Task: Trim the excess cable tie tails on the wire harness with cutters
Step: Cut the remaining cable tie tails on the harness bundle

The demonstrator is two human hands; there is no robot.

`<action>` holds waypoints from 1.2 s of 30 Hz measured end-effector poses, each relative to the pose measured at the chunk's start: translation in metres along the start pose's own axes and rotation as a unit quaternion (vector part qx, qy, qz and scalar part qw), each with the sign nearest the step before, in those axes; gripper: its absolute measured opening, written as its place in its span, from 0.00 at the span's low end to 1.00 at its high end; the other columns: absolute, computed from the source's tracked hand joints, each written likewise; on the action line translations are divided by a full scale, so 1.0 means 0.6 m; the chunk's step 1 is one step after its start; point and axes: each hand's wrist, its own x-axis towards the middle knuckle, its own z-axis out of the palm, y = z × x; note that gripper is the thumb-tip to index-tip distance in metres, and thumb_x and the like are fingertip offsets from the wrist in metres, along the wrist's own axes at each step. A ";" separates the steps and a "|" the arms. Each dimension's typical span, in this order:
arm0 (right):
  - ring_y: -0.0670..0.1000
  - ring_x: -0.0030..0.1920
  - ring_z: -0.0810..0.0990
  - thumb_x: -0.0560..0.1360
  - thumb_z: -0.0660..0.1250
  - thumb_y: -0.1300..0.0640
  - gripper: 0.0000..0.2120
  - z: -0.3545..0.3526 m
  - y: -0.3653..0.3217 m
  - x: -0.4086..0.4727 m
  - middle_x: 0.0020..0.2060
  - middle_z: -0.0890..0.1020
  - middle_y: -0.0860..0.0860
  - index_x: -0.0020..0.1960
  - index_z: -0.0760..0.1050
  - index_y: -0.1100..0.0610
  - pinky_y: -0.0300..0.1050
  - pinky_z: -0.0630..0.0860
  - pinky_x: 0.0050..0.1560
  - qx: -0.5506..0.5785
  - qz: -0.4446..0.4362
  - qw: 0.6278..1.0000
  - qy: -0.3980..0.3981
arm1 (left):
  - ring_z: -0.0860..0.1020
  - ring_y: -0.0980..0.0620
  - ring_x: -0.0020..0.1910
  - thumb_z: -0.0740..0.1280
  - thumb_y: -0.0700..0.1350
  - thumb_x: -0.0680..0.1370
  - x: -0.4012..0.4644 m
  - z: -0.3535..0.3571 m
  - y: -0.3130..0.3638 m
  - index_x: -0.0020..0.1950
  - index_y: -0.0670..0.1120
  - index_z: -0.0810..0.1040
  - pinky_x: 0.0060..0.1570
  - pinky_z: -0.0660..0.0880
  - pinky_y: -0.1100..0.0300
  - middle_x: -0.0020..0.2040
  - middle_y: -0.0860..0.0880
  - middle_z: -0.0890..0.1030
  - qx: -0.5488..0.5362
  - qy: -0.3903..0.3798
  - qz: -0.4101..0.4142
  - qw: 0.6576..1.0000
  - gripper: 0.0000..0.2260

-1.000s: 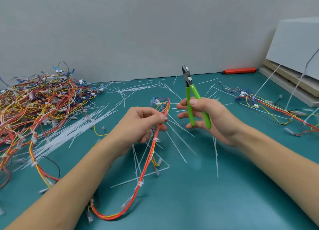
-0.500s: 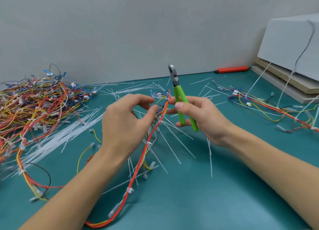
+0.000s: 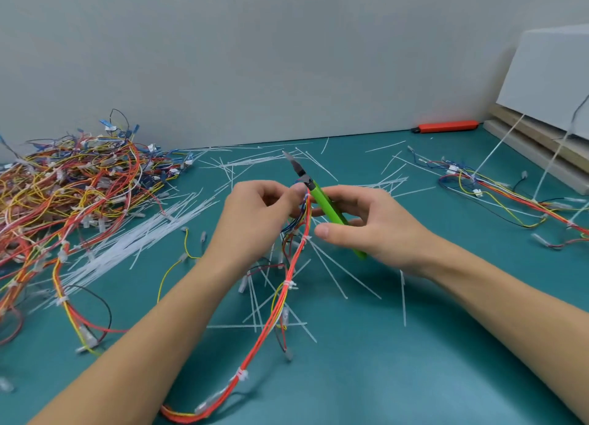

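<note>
**Both hands meet over a wire harness, cutters held nose-up**

The left hand (image 3: 255,214) is raised above the teal table (image 3: 414,361), its fingers curled and its fingertips pinching the top of the wire harness (image 3: 288,284). From that pinch the harness, mostly red and orange wires with some yellow, hangs down toward the viewer and curves to the table near the bottom edge of the view. White cable ties (image 3: 241,375) ring it at intervals along its length.

Just right of the harness top, the right hand (image 3: 369,227) grips the green-handled cutters (image 3: 325,206). Its fingers wrap the handles from behind and the thumb stretches out toward the harness below them. The cutters tilt up and away from the harness, their grey nose blurred; I cannot tell whether the blades are parted or closed. The two hands nearly touch at the harness top.

Cut white tie tails (image 3: 334,265) lie scattered on the table beneath and behind the harness. A denser sheaf of long white ties (image 3: 134,243) lies left of the harness. Farther left sits a large tangled pile of harnesses (image 3: 70,188) in red, yellow, orange and blue. Well to the right of the held harness another harness (image 3: 510,198) is spread flat. Beyond it, by the wall, lies an orange tool (image 3: 446,126), and stacked boards (image 3: 535,137) rest at the far right.
</note>
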 end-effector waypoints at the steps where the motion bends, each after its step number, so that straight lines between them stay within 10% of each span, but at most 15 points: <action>1: 0.45 0.67 0.80 0.70 0.78 0.45 0.24 0.001 0.002 0.000 0.61 0.85 0.43 0.65 0.81 0.46 0.57 0.75 0.69 -0.006 -0.001 1.000 -0.003 | 0.72 0.59 0.26 0.70 0.62 0.76 0.003 -0.001 -0.005 0.39 0.52 0.86 0.31 0.69 0.60 0.31 0.55 0.82 -0.013 -0.012 -0.035 0.999 0.15; 12: 0.44 0.66 0.80 0.70 0.77 0.44 0.23 -0.005 0.003 0.003 0.61 0.85 0.42 0.64 0.83 0.45 0.48 0.73 0.69 0.004 0.003 0.999 -0.051 | 0.66 0.56 0.28 0.70 0.47 0.80 0.015 0.006 -0.019 0.44 0.47 0.86 0.22 0.58 0.66 0.31 0.53 0.74 -0.202 -0.168 -0.159 0.952 0.08; 22: 0.44 0.56 0.79 0.69 0.82 0.51 0.27 -0.060 0.026 -0.002 0.53 0.82 0.39 0.65 0.76 0.43 0.52 0.79 0.58 -0.219 0.015 0.975 0.030 | 0.67 0.56 0.31 0.68 0.45 0.81 0.026 -0.006 -0.040 0.40 0.48 0.88 0.23 0.59 0.67 0.35 0.52 0.71 -0.356 -0.117 -0.221 0.900 0.12; 36: 0.48 0.49 0.80 0.66 0.77 0.38 0.22 -0.060 0.042 0.005 0.51 0.82 0.42 0.56 0.81 0.45 0.51 0.80 0.52 -0.157 0.026 0.987 0.025 | 0.74 0.56 0.30 0.68 0.46 0.81 0.019 -0.009 -0.042 0.49 0.47 0.88 0.26 0.66 0.66 0.37 0.52 0.82 -0.357 -0.144 -0.185 0.904 0.09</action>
